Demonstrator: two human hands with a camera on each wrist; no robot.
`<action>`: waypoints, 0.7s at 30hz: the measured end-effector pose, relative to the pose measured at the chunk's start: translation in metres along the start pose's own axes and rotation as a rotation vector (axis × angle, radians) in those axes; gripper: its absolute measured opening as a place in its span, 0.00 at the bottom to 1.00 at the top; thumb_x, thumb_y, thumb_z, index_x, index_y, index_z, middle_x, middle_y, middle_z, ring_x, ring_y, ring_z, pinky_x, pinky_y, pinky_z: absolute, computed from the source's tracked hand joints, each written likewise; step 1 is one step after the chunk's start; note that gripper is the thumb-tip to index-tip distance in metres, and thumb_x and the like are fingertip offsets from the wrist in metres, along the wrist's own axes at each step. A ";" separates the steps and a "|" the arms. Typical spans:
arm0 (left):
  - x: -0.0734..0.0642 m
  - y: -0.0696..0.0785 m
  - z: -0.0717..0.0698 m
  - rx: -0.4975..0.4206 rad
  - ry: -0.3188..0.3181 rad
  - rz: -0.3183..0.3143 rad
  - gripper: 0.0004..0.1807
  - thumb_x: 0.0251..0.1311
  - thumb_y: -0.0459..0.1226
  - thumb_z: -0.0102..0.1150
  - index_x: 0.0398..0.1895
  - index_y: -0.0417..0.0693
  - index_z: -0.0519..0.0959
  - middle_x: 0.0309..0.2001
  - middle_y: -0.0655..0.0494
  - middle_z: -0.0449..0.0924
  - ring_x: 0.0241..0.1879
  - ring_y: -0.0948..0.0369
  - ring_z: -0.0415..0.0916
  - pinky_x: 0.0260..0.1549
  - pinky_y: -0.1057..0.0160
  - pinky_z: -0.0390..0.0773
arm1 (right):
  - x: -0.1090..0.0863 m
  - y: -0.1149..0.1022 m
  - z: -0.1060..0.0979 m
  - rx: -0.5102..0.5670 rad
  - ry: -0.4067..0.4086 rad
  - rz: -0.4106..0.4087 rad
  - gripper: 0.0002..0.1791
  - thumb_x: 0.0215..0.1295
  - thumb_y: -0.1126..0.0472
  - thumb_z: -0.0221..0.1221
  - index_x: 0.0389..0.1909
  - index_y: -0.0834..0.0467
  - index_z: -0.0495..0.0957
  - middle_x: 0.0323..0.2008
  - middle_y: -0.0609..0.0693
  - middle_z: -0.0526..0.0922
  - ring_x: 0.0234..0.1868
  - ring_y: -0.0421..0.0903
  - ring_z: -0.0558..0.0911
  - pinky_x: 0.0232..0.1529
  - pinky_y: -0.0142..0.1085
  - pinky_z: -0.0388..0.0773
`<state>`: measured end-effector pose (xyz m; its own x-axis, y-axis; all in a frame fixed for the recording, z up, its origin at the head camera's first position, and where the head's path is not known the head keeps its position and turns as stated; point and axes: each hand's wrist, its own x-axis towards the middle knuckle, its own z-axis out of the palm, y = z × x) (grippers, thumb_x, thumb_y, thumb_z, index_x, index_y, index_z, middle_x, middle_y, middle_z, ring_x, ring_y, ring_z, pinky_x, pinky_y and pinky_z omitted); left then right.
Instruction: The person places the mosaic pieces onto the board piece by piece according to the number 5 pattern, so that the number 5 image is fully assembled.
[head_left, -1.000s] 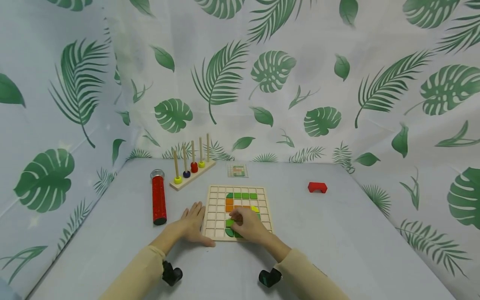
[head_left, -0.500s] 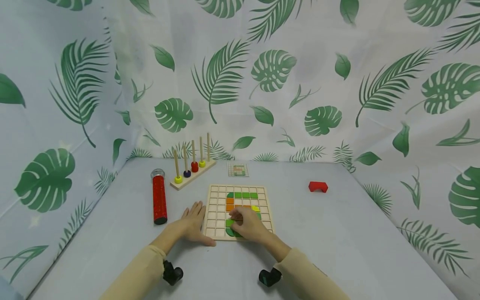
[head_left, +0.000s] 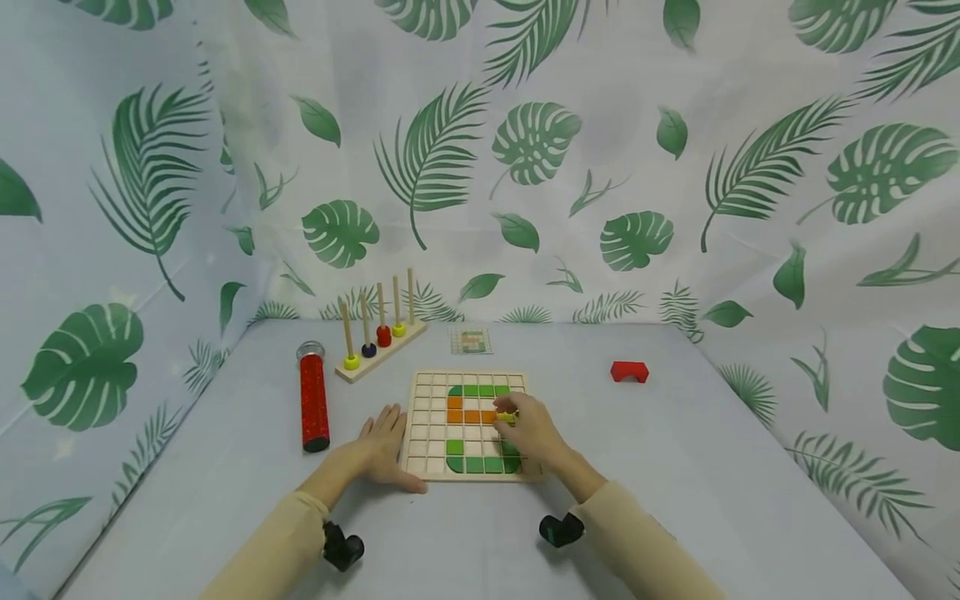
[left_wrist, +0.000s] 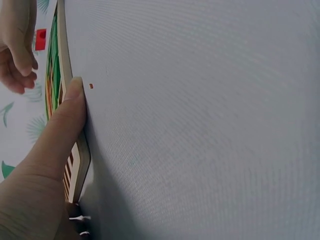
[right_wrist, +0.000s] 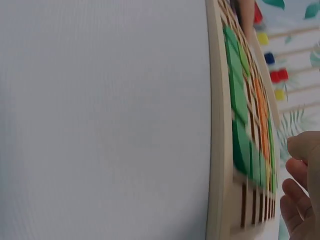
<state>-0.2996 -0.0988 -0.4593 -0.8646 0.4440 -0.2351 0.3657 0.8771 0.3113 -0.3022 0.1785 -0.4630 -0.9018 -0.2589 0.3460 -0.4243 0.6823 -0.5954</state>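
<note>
A square wooden grid board (head_left: 437,446) lies on the table. Set in its cells are green tiles (head_left: 486,390), orange tiles (head_left: 472,416) and a yellow tile (head_left: 507,418) partly covered by my right hand. My left hand (head_left: 385,450) lies flat at the board's left edge, its thumb (left_wrist: 62,120) against the near corner. Over the board's right half, my right hand (head_left: 534,429) hovers with loosely bent fingers (right_wrist: 297,195). I see nothing between them. Lower green tiles (right_wrist: 239,95) show along the board's near side in the right wrist view.
A red glittery tube (head_left: 314,404) lies left of the board. Behind it stands a wooden peg stand (head_left: 386,350) with coloured beads. A small pattern card (head_left: 471,341) lies beyond the board. A red arch block (head_left: 629,371) sits to the right.
My right hand has risen from the board's lower middle and moved right and away from me, uncovering lower green tiles. My left hand stays at the board's edge.
</note>
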 end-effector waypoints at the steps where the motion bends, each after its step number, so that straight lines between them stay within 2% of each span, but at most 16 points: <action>1: 0.000 0.000 0.000 0.002 -0.001 -0.001 0.70 0.34 0.69 0.66 0.71 0.32 0.48 0.72 0.34 0.41 0.71 0.42 0.36 0.66 0.42 0.41 | -0.001 0.004 -0.004 -0.008 0.010 0.025 0.15 0.57 0.69 0.63 0.46 0.66 0.77 0.41 0.54 0.80 0.45 0.50 0.79 0.46 0.44 0.76; 4: -0.001 -0.003 0.001 0.002 0.001 0.000 0.70 0.34 0.69 0.66 0.71 0.32 0.48 0.72 0.35 0.41 0.71 0.42 0.36 0.66 0.41 0.42 | -0.002 0.016 -0.017 -0.038 0.035 0.116 0.15 0.58 0.68 0.62 0.46 0.66 0.77 0.41 0.54 0.80 0.45 0.50 0.77 0.47 0.45 0.75; 8: -0.001 -0.005 0.001 0.008 0.003 0.003 0.70 0.34 0.70 0.65 0.71 0.32 0.48 0.72 0.35 0.41 0.72 0.43 0.36 0.66 0.41 0.42 | -0.005 0.032 -0.035 -0.077 0.061 0.195 0.15 0.59 0.67 0.62 0.47 0.66 0.76 0.42 0.56 0.79 0.46 0.53 0.77 0.49 0.48 0.74; 16: -0.003 -0.007 -0.001 -0.003 0.000 -0.004 0.70 0.34 0.69 0.66 0.71 0.31 0.48 0.72 0.34 0.41 0.71 0.42 0.36 0.66 0.41 0.41 | -0.019 0.060 -0.057 -0.150 0.074 0.299 0.16 0.61 0.64 0.60 0.48 0.66 0.75 0.44 0.58 0.79 0.47 0.54 0.76 0.50 0.49 0.74; 21: -0.004 -0.008 0.001 0.001 0.009 0.000 0.69 0.35 0.69 0.66 0.71 0.31 0.48 0.72 0.34 0.41 0.71 0.42 0.36 0.66 0.41 0.42 | -0.025 0.069 -0.061 -0.152 0.081 0.311 0.16 0.61 0.64 0.60 0.49 0.66 0.74 0.44 0.59 0.78 0.47 0.55 0.75 0.50 0.50 0.73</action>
<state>-0.2986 -0.1073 -0.4614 -0.8679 0.4421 -0.2265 0.3659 0.8774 0.3104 -0.3038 0.2740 -0.4682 -0.9740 0.0278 0.2247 -0.1080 0.8153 -0.5689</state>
